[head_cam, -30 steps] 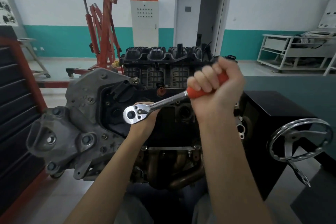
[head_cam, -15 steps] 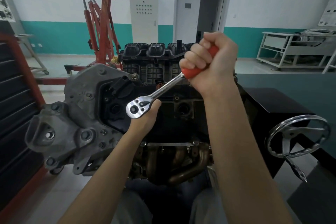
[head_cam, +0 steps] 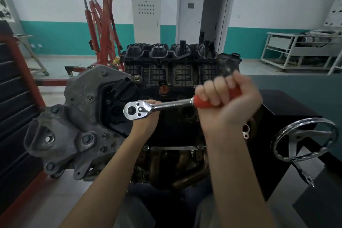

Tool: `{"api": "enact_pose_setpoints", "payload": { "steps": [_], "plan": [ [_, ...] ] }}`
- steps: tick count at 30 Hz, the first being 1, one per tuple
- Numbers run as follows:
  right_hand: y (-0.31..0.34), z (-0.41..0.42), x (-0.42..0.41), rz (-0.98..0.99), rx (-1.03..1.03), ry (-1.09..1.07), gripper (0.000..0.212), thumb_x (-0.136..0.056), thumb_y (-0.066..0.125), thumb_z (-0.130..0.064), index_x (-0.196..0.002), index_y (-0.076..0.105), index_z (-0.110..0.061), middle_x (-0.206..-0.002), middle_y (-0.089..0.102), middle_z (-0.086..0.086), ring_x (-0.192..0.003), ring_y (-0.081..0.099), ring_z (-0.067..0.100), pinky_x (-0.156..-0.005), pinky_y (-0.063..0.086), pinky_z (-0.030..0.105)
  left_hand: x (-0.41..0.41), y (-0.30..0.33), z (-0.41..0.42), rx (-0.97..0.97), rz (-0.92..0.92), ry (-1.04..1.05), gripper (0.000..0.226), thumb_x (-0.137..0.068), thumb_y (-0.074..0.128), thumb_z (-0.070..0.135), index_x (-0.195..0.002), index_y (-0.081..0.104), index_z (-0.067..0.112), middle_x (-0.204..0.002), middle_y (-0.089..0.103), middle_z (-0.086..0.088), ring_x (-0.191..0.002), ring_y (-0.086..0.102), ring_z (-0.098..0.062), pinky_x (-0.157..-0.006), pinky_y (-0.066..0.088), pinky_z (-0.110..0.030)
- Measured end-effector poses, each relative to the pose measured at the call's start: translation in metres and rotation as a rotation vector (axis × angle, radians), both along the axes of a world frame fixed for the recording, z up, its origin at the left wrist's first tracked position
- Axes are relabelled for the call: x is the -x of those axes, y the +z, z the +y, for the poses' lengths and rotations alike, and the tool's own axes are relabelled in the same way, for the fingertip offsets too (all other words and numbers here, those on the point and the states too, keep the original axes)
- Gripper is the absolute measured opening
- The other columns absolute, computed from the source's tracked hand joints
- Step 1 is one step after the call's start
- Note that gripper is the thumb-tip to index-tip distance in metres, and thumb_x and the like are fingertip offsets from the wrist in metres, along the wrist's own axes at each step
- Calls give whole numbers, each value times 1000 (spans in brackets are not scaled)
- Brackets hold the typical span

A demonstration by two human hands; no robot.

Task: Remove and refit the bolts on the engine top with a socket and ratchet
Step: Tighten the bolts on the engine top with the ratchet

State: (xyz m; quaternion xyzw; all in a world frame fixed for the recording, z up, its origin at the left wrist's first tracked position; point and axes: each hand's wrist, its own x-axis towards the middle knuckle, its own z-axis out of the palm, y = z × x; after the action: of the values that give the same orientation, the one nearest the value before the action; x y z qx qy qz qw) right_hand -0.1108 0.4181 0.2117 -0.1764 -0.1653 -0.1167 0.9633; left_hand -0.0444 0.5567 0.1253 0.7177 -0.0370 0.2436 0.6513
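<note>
Gripping ratchet (head_cam: 159,106) handle, right hand (head_cam: 227,102) mid-engine (head_cam: 175,79).

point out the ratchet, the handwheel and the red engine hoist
ratchet (head_cam: 159,106): head view, on the chrome shaft between its round head and orange grip
handwheel (head_cam: 303,139): head view, on a spoke beside its hub
red engine hoist (head_cam: 103,29): head view, on its upright mast

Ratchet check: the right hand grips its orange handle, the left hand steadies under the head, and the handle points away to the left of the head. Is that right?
Not quite. In the head view the ratchet handle runs to the right of its head, not the left. The rest holds: the right hand grips the orange handle and the left hand sits under the ratchet head, over the engine.
</note>
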Motion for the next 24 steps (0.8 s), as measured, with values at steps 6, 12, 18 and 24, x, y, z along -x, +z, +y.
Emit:
{"api": "enact_pose_setpoints", "payload": {
  "steps": [6, 12, 18, 24],
  "plan": [
    [50, -1, -38, 2, 290, 262, 37, -87, 42, -12, -51, 36, -15, -37, 28, -6, -32, 23, 8, -39, 26, 16, -3, -11, 3, -116, 345, -23, 22, -94, 49, 46, -77, 38, 37, -80, 39, 19, -69, 36, 7, -63, 30, -8],
    [-9, -2, 1, 61, -91, 13, 35, -83, 44, -15, -49, 37, -20, -39, 27, -8, -34, 23, 8, -39, 28, 18, 3, 1, 2, -132, -93, -49, 44, -87, 52, -5, -51, 30, 6, -53, 27, -7, -50, 25, -15, -49, 19, -27],
    [-23, 1, 12, 11, -126, -36, 36, -83, 38, -14, -48, 36, -20, -37, 26, -7, -33, 23, 8, -39, 30, 19, 0, 0, 4, -115, -125, -87, 44, -83, 52, -1, -50, 26, 10, -47, 22, 3, -46, 18, -9, -47, 14, -25],
    [42, -5, -31, 0, 259, 182, 34, -83, 42, -11, -51, 36, -16, -38, 26, -6, -34, 22, 9, -40, 27, 16, -5, -9, 5, -143, 136, 22, 29, -93, 57, 26, -67, 43, 29, -58, 42, 22, -51, 38, 3, -53, 30, -10]
  ]
}}
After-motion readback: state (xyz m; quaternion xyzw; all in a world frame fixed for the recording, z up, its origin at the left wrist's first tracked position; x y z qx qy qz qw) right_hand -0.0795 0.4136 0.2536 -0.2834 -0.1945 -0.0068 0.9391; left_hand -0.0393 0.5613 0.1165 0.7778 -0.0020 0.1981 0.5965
